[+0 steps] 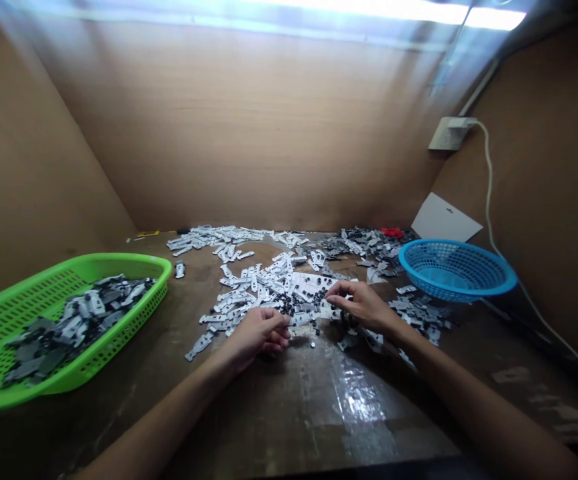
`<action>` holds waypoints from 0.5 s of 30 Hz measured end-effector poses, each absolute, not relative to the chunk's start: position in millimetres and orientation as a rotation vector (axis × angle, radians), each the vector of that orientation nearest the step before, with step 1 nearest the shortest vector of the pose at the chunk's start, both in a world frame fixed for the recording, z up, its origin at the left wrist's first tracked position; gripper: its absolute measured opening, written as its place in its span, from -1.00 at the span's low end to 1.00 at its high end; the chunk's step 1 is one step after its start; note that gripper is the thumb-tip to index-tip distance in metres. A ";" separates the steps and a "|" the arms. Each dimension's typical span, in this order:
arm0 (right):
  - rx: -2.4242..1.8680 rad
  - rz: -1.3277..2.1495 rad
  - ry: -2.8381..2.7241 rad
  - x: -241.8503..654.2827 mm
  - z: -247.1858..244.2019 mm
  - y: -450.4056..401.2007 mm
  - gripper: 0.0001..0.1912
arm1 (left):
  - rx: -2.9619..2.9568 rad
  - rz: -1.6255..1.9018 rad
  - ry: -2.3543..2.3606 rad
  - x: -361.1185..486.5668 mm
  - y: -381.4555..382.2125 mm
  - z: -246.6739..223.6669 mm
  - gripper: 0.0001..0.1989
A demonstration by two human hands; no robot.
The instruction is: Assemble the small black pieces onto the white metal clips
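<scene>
Left hand: we see the left hand (261, 333) low over the table (269, 427), at the near edge of the pale flat parts (239, 300); its fingers are curled and the thumb lies close to the index finger, but we cannot tell if something is pinched there.
Right hand: we find the right hand (361, 305) above the right side of the small black pieces (293, 307); its thumb and index finger point to the left with the tips near each other, and we cannot tell if they hold a piece.
Black pieces: we see them mostly between the two hands, some scattered on a white sheet (313, 283).
Grey parts: we notice dark grey parts (421, 317) to the right of the right hand.
Green basket: at left, the green basket (161, 265) contains a heap of mixed parts (86, 310).
Blue basket: at right, we see the blue basket (506, 280) before a white card (443, 220).
Back: a red object (392, 233) lies among dark parts.
</scene>
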State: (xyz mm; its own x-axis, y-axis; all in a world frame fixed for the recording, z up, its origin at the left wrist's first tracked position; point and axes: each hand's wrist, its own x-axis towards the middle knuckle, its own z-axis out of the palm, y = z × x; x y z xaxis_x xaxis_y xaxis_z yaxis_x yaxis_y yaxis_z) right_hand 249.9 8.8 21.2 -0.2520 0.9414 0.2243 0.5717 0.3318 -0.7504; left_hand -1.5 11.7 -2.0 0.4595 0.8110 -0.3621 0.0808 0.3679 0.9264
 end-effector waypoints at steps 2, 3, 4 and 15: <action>-1.333 0.755 -1.858 250.8 20.2 10.2 -0.77 | 1.113 0.562 0.996 -1.6 11.3 -1.7 -0.67; -1.333 0.771 -1.834 251.0 20.0 10.4 -0.77 | 1.117 0.553 0.996 -1.4 10.8 -1.2 -0.68; -1.327 0.778 -1.824 250.9 20.1 10.1 -0.78 | 1.122 0.546 0.998 -1.1 10.2 -0.5 -0.68; -1.096 0.693 -1.946 210.3 25.3 -22.1 -0.61 | 1.193 0.494 1.052 4.9 4.9 1.6 -0.70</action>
